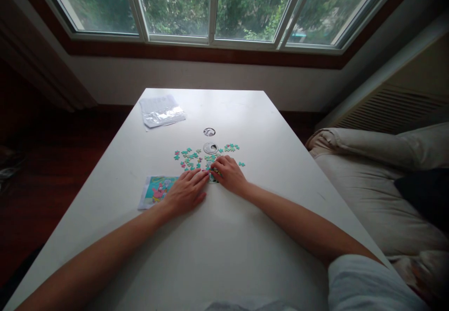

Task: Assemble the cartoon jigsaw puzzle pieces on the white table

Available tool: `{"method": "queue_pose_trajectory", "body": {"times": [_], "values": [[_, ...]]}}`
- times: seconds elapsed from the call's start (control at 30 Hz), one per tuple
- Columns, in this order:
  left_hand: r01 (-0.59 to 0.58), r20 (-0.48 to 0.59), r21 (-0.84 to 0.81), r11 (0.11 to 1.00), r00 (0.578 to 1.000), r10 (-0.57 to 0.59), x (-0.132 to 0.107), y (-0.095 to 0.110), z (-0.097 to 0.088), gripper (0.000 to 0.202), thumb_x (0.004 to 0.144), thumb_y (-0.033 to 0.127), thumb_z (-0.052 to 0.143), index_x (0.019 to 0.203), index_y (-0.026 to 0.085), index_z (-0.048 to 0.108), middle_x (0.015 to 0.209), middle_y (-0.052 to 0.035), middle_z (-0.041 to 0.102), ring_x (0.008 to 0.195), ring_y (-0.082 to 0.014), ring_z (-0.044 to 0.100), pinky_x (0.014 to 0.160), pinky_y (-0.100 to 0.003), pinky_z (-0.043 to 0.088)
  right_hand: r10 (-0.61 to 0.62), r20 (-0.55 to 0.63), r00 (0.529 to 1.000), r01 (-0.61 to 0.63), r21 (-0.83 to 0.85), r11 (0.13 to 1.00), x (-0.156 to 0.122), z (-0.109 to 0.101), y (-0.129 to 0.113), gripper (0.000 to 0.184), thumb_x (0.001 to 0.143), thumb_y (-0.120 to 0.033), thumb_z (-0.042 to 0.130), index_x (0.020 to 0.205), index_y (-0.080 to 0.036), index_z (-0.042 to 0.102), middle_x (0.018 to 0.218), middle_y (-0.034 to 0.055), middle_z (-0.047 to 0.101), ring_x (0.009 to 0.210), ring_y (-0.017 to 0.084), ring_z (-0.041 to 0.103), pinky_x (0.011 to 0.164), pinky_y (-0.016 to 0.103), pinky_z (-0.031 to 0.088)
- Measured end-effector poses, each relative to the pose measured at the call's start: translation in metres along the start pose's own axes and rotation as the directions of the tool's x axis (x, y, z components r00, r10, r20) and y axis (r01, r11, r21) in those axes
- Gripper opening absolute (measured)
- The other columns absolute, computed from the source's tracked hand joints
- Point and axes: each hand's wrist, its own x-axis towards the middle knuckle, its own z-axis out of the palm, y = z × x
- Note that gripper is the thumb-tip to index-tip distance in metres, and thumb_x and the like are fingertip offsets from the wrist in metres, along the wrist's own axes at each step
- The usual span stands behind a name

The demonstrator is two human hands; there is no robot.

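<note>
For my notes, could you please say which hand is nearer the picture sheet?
Left: the left hand overlaps the right side of the picture sheet; the right hand is farther right.

Small jigsaw pieces [191, 155] — mostly teal and green, a few pink — lie loosely scattered, those at the near edge partly hidden, with a flat picture sheet [157, 190], pink cartoon figure on teal, at near left.

Legible text: none. Any lettering on the plastic packet [162, 111] or picture card [158, 191]: too small to read.
</note>
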Motion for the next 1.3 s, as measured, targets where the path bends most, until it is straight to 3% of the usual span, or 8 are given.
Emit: {"method": "queue_pose_trajectory", "body": {"times": [0.2,0.37,0.6,0.93,1.13,1.3], "values": [[0.011,-0.002,0.050,0.999,1.000,-0.011,0.006,0.006,-0.005,0.046,0.097,0.026,0.054,0.142,0.016,0.053,0.148,-0.0132,0.054,0.137,-0.0314,0.047,0.113,-0.050,0.039,-0.035,0.052,0.998,0.033,0.035,0.999,0.011,-0.002,0.011,0.011,0.096,-0.030,0.062,0.095,-0.021,0.067,0.101,0.0091,0.062,0.101,0.024,0.051,0.093,0.039,0.042],[0.061,-0.038,0.038,0.997,0.998,-0.060,0.005,0.014,0.000,0.046,0.096,0.025,0.054,0.141,0.016,0.054,0.146,-0.0143,0.055,0.137,-0.0306,0.047,0.114,-0.050,0.039,0.006,0.023,1.000,-0.007,0.052,0.999,0.011,-0.002,0.012,0.007,0.094,-0.027,0.063,0.093,-0.021,0.066,0.099,0.0083,0.061,0.101,0.024,0.051,0.092,0.039,0.042],[0.071,-0.049,0.003,0.997,0.996,-0.070,-0.003,0.009,0.007,0.047,0.097,0.026,0.053,0.142,0.017,0.053,0.147,-0.0130,0.055,0.140,-0.0298,0.045,0.116,-0.048,0.038,0.035,0.006,0.999,-0.035,0.018,0.999,0.006,-0.006,0.012,0.007,0.095,-0.028,0.063,0.095,-0.021,0.065,0.102,0.0089,0.061,0.102,0.024,0.050,0.093,0.038,0.042],[0.083,-0.047,-0.010,0.997,0.995,-0.083,-0.006,0.017,0.007,0.049,0.097,0.028,0.053,0.144,0.017,0.050,0.150,-0.0132,0.051,0.141,-0.0301,0.043,0.118,-0.050,0.035,0.008,0.040,0.999,-0.008,-0.006,1.000,0.002,-0.008,0.010,0.014,0.095,-0.035,0.063,0.094,-0.021,0.064,0.099,0.0085,0.063,0.102,0.024,0.052,0.092,0.038,0.041],[0.170,-0.041,-0.026,0.985,0.984,-0.171,-0.006,0.018,0.006,0.045,0.096,0.027,0.056,0.140,0.021,0.053,0.140,-0.0137,0.055,0.130,-0.0308,0.050,0.109,-0.050,0.044,0.010,0.038,0.999,-0.010,0.017,1.000,0.002,-0.004,0.015,0.016,0.095,-0.037,0.064,0.092,-0.021,0.064,0.097,0.0075,0.063,0.099,0.024,0.051,0.091,0.038,0.041],[0.161,-0.041,-0.063,0.985,0.986,-0.164,-0.006,0.018,0.008,0.048,0.095,0.026,0.057,0.142,0.021,0.051,0.142,-0.0121,0.054,0.133,-0.0312,0.046,0.114,-0.050,0.040,0.012,0.032,0.999,-0.013,0.030,0.999,0.003,-0.004,0.015,0.018,0.095,-0.039,0.064,0.092,-0.022,0.063,0.097,0.0074,0.062,0.098,0.024,0.051,0.091,0.038,0.041]]}}
